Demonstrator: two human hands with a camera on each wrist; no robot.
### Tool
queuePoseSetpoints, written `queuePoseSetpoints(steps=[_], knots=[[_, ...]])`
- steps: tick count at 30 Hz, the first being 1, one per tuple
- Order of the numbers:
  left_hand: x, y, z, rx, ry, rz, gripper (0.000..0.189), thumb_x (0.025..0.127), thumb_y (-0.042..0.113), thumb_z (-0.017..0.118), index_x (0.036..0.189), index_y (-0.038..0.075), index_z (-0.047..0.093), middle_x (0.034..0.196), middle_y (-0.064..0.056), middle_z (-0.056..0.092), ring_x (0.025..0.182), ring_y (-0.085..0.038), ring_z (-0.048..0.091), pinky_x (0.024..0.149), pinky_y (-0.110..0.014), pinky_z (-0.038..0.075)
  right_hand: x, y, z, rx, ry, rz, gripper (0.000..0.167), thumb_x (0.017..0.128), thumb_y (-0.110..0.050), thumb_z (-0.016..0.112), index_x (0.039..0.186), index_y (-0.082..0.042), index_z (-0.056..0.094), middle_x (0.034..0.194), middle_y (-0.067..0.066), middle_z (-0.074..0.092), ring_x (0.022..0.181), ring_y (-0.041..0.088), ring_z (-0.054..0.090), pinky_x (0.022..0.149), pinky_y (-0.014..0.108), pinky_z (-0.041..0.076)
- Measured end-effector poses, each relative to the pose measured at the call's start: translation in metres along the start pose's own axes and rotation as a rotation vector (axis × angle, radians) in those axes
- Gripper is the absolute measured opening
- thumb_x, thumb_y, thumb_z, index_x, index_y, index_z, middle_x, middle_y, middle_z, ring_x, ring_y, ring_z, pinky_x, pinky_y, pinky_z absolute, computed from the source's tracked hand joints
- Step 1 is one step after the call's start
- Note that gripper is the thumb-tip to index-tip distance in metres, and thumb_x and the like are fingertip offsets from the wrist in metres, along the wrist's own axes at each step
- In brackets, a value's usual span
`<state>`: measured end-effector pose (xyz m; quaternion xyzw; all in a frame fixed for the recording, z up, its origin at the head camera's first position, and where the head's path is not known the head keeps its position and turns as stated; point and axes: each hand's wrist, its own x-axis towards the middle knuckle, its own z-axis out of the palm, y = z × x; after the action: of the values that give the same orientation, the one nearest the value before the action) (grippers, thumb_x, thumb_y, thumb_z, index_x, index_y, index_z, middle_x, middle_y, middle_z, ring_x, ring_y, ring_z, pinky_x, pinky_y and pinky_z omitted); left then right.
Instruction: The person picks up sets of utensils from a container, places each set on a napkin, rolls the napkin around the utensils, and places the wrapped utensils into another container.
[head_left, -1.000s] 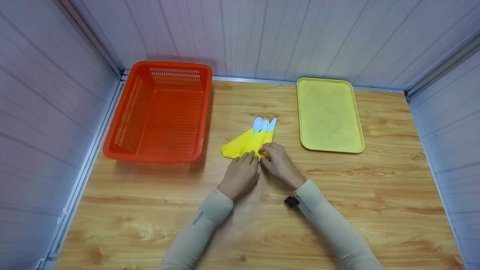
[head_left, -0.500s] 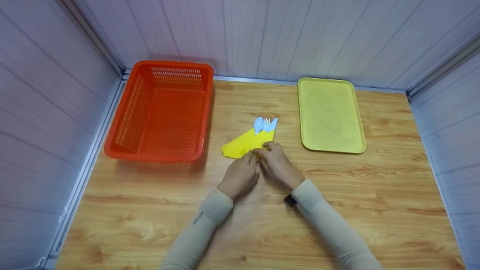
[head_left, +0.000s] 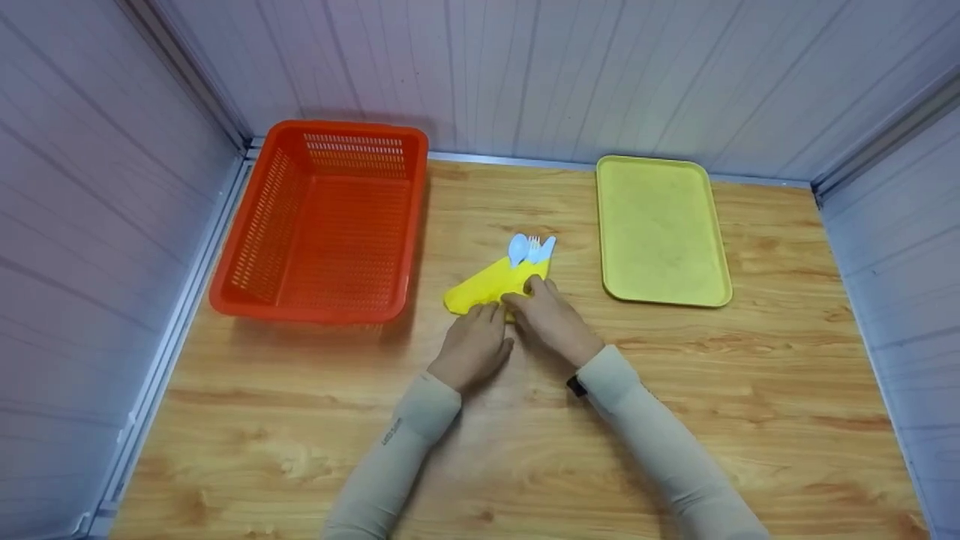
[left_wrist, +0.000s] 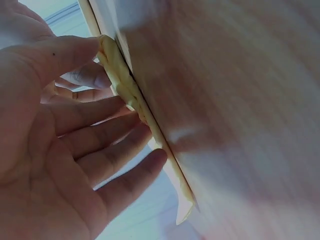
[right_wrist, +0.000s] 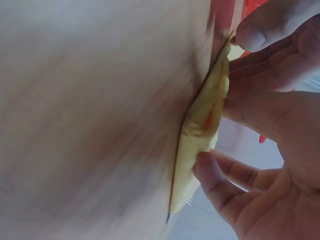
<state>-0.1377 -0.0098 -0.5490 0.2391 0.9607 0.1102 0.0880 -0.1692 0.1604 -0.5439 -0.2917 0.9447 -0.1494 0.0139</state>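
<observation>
A yellow napkin [head_left: 480,289] lies folded around white cutlery on the table. The heads of a spoon [head_left: 518,247], a fork [head_left: 534,247] and a knife [head_left: 548,247] stick out at its far end; their handles are covered. My left hand [head_left: 472,341] rests on the napkin's near edge, and the left wrist view shows its fingers fairly straight against the fabric [left_wrist: 122,75]. Beside it, my right hand [head_left: 551,319] has curled fingers, with thumb and fingertips holding the napkin's right near part. In the right wrist view the folded edge [right_wrist: 200,130] bulges slightly under the fingertips.
At the back left stands an orange-red perforated basket [head_left: 319,311]. A yellow tray [head_left: 664,232] lies at the back right. Both rest on the wood-patterned table [head_left: 787,337], which pale panel walls [head_left: 510,75] bound at the back and sides.
Both hands have shifted slightly left along the napkin's near edge, the right one also a little away from me. The cutlery heads, basket and tray stay in place.
</observation>
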Motion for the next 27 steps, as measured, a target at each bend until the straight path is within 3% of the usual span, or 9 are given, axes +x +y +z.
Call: queuePoseSetpoints(steps=[6,12,18,23,27], knots=[[0.000,-0.008,-0.004,0.065,0.030,-0.084,0.039,0.101,0.029,0.056,0.131,0.005,0.062,0.124,-0.018,0.056,0.114,-0.038,0.050,0.087,-0.053,0.049,0.004,-0.001,-0.002,-0.078,-0.107,0.052,0.036,0.103,-0.011,0.056,0.134,-0.024,0.066,0.117,0.022,0.051,0.096,0.034,0.049,0.065,0.040,0.052],[0.003,-0.021,-0.010,-0.008,0.071,-0.205,0.027,0.102,0.023,0.050,0.121,0.015,0.067,0.134,-0.028,0.047,0.121,-0.047,0.044,0.088,-0.057,0.046,0.004,-0.002,-0.003,-0.103,-0.130,0.051,0.033,0.105,-0.014,0.053,0.133,-0.024,0.067,0.118,0.024,0.052,0.096,0.035,0.050,0.066,0.042,0.053],[0.007,-0.030,-0.015,-0.131,0.040,-0.250,0.027,0.099,0.023,0.056,0.120,0.007,0.062,0.127,-0.027,0.049,0.109,-0.043,0.051,0.079,-0.052,0.051,0.005,-0.002,-0.004,-0.111,-0.124,0.047,0.032,0.105,-0.014,0.052,0.131,-0.024,0.067,0.113,0.022,0.052,0.094,0.036,0.051,0.063,0.043,0.053],[0.016,-0.036,-0.019,-0.302,-0.001,-0.351,0.054,0.099,0.027,0.060,0.143,-0.001,0.045,0.135,-0.026,0.045,0.120,-0.041,0.043,0.095,-0.049,0.046,0.005,-0.001,-0.003,-0.158,-0.120,0.047,0.031,0.105,-0.016,0.053,0.131,-0.027,0.067,0.111,0.021,0.052,0.092,0.035,0.052,0.055,0.042,0.053],[0.020,-0.042,-0.019,-0.355,0.041,-0.380,0.055,0.099,0.026,0.061,0.141,-0.006,0.045,0.126,-0.026,0.050,0.116,-0.039,0.046,0.099,-0.047,0.043,0.004,-0.001,-0.003,-0.171,-0.121,0.048,0.031,0.105,-0.019,0.053,0.132,-0.027,0.067,0.112,0.021,0.053,0.091,0.035,0.052,0.053,0.041,0.053]])
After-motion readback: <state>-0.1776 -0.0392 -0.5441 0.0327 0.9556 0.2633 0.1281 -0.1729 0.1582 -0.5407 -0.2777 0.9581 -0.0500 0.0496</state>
